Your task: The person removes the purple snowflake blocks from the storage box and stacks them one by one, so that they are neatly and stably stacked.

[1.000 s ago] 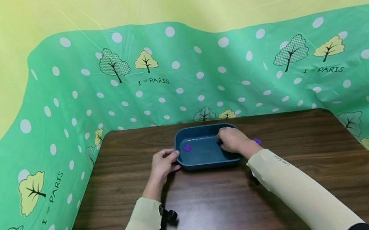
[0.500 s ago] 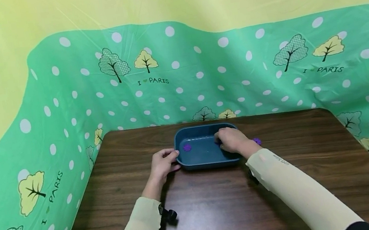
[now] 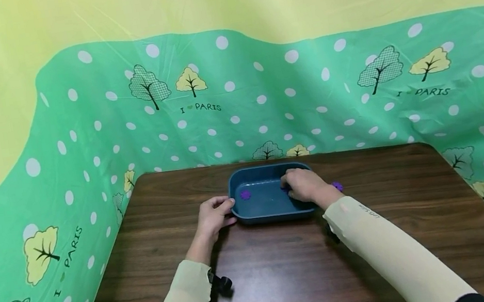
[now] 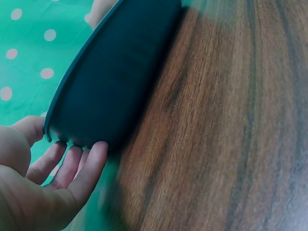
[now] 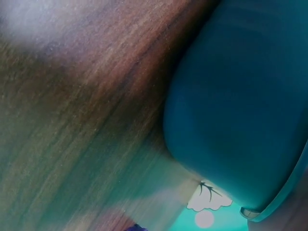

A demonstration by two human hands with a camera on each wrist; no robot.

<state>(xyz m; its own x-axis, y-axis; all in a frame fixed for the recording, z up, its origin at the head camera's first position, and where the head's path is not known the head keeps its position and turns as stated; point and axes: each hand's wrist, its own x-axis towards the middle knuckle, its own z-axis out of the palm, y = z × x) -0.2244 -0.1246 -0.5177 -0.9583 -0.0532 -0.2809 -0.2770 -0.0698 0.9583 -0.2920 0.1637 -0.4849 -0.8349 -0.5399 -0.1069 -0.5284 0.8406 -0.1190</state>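
Observation:
A dark blue rectangular tray (image 3: 273, 203) with rounded corners stands near the back of the table. My left hand (image 3: 214, 213) grips its left end, thumb at the rim and fingertips against the outer wall, as the left wrist view shows. Inside the tray, toward its right end, my right hand (image 3: 305, 184) reaches down with curled fingers and pinches a small purple piece (image 3: 286, 191), mostly hidden by the fingers. A purple flower-shaped piece (image 3: 246, 194) lies at the left inside the tray. The right wrist view shows mainly the tray's outer wall (image 5: 231, 106).
Another purple piece (image 3: 337, 186) lies on the table right of the tray, partly behind my right wrist. The dark wooden table (image 3: 270, 277) meets a green and yellow printed cloth (image 3: 230, 69) at its back and sides.
My right hand has shifted slightly left within the tray, fingers still low inside it. My left hand keeps its hold on the tray's end, and the tray stays put.

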